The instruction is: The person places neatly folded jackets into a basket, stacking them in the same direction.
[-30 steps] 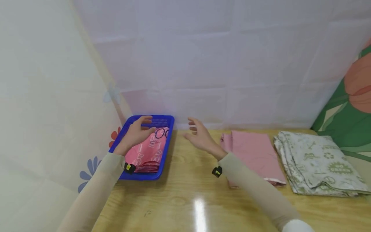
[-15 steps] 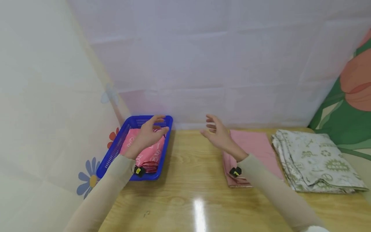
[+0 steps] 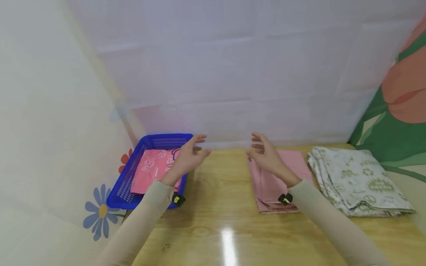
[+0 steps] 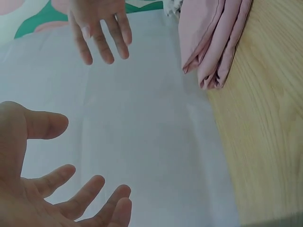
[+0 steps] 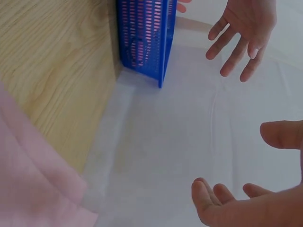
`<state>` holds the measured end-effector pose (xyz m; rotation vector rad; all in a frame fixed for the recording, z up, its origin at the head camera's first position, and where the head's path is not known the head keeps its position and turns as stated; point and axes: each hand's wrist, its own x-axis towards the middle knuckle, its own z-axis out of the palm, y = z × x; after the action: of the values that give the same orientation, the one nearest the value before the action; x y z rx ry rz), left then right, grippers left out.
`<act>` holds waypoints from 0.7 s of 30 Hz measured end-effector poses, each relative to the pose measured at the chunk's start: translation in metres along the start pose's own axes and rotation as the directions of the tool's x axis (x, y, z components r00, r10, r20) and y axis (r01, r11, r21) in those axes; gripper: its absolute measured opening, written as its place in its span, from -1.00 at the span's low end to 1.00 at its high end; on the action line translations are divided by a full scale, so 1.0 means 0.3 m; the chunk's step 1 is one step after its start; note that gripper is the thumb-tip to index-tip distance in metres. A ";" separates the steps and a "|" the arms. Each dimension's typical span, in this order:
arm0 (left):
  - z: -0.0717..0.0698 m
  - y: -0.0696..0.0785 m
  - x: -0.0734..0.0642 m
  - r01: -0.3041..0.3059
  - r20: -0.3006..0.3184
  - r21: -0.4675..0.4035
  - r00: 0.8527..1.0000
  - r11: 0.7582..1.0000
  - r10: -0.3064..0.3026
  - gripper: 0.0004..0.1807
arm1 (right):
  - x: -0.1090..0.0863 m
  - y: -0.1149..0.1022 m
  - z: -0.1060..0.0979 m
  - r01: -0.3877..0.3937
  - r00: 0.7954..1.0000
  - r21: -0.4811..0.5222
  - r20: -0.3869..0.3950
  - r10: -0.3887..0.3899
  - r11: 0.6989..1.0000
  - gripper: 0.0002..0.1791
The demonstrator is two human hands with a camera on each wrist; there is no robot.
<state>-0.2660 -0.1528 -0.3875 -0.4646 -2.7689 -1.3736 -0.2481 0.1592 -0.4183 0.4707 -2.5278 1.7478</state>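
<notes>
My left hand (image 3: 188, 158) hovers above the right side of a blue plastic basket (image 3: 114, 201), its fingers loosely spread and holding nothing. Inside the basket lies a folded pink cloth with white print (image 3: 146, 168), partly hidden by that hand and sleeve. Over the left part of a folded plain pink cloth (image 3: 299, 160) I see my right hand (image 3: 271, 159), also with nothing in it. The palms face each other across a gap. Both wrist views show relaxed, parted fingers, on the left hand (image 4: 61, 189) and the right hand (image 5: 255, 203) alike.
A folded white cloth with green print (image 3: 362, 181) lies to the right of the plain pink one. The wooden table (image 3: 213, 207) meets a pale wall sheet (image 3: 213, 74) at the back. A flower-printed sheet (image 3: 50, 147) stands close on the left.
Both hands have moved to the right in the head view. The left has come from over the basket's middle to its right side; the right has reached the plain pink cloth.
</notes>
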 end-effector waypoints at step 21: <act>0.274 0.014 0.063 -0.016 0.002 -0.121 1.000 0.993 0.017 -0.32 | -0.084 0.130 -0.186 -0.058 0.991 -0.043 -0.124 0.052 0.997 -0.21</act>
<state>-0.2734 -0.0813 -0.4320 -0.4920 -2.6884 -1.5439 -0.2424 0.2289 -0.4382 0.2849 -2.5128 1.6752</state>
